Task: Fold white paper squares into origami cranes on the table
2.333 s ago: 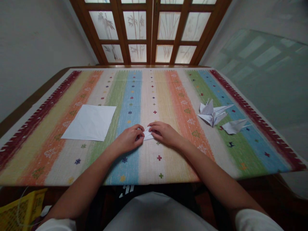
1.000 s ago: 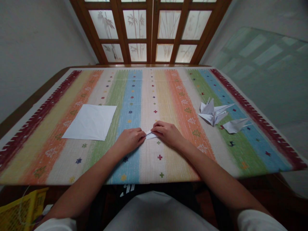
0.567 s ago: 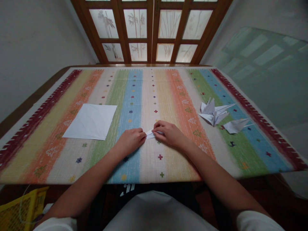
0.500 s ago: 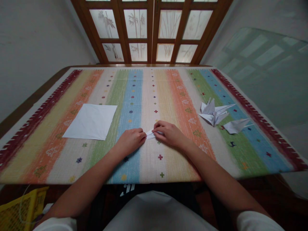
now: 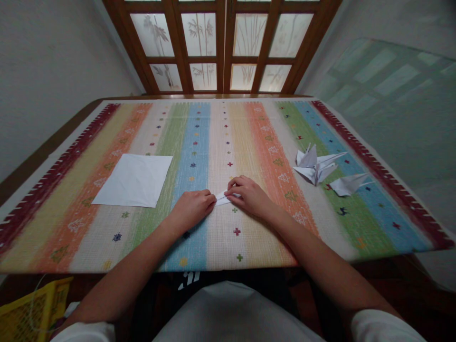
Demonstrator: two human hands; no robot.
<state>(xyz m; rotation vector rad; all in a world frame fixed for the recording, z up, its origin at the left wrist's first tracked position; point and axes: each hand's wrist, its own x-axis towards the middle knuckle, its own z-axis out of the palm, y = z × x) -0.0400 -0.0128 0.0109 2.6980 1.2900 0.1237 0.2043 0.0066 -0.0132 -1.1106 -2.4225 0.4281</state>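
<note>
A small folded white paper (image 5: pixel 222 199) lies between my hands near the middle of the striped tablecloth (image 5: pixel 217 237). My left hand (image 5: pixel 195 205) has its fingers curled and closed on the paper's left end. At the other end, my right hand (image 5: pixel 247 194) pinches the paper between thumb and fingers. Much of the folded paper is hidden under the fingertips. To the left lies a flat white sheet of paper (image 5: pixel 133 181), slightly creased. Several folded paper cranes (image 5: pixel 315 166) sit together on the right, with one more paper crane (image 5: pixel 347 184) just beside them.
Beyond the table's far edge stands a wooden door (image 5: pixel 224 47) with frosted panes. A glass panel (image 5: pixel 399 109) leans along the right wall. Below the table at left is a yellow plastic basket (image 5: pixel 39 304).
The right hand's fingers have shifted slightly at the paper. Both hands keep their hold, and the sheet and cranes stay in place; the view itself moves a little.
</note>
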